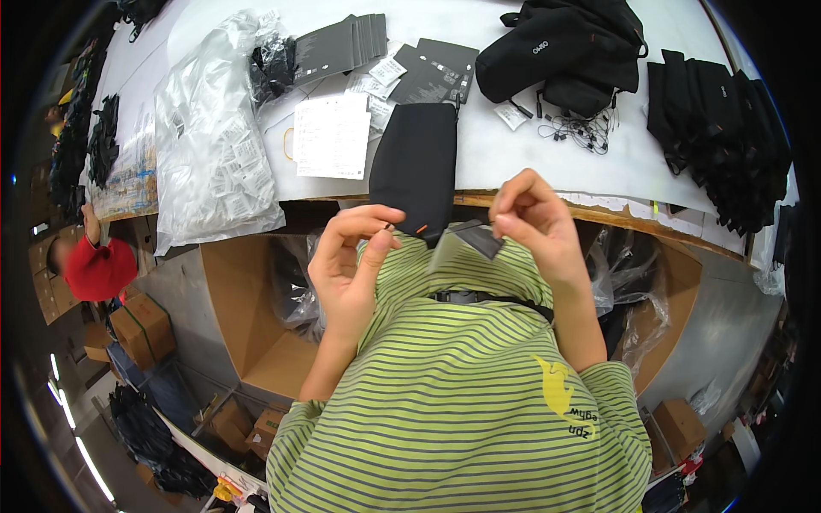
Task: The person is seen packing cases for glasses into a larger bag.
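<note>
A black fabric pouch (pixel 415 158) with a small orange tab lies on the table, its near end reaching past the table edge between my hands. My left hand (pixel 346 265) is closed in a pinch just left of that end. Something small and dark shows at its fingertips, too small to name. On the other side, my right hand (pixel 539 227) pinches a small dark grey card (pixel 479 238) between thumb and forefinger. The card hangs tilted in front of my waist, apart from my left hand.
Left on the white table (pixel 505 175) lies a clear plastic bag (pixel 218 162) of white packets. Beyond the pouch are a printed sheet (pixel 329 141) and dark cards (pixel 342 47). Black bags (pixel 564 56), tangled cords (pixel 581 128) and stacked pouches (pixel 718 120) lie right. Cardboard boxes (pixel 244 316) stand below.
</note>
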Demonstrator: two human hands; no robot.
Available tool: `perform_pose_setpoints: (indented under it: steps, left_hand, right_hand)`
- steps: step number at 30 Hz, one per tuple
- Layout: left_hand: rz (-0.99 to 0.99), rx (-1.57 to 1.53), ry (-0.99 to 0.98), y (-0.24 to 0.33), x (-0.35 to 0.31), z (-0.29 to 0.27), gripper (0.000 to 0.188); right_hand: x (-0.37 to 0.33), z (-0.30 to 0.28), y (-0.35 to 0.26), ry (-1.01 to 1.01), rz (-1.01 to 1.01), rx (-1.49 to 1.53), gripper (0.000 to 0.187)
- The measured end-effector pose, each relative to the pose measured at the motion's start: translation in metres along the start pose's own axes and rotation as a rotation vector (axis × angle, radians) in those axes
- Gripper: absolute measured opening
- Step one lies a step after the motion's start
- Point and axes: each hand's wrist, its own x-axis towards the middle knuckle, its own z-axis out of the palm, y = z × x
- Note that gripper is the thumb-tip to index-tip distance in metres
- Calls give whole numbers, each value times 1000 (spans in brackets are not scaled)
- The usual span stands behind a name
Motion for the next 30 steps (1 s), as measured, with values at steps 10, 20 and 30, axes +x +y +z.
perform_pose_setpoints:
  steps: [10,20,30]
  left_hand:
    - [-84,169,-306,3,4,19,7]
    - [-16,335,-378,-2,6,32,6]
    - [-72,367,-428,-6,10,25,17]
  right_hand:
    - [-5,6,-9,95,119,64,17]
    - [-8,15,12,155,2,-24,8]
    - [-9,18,10,156,-44,-263,12]
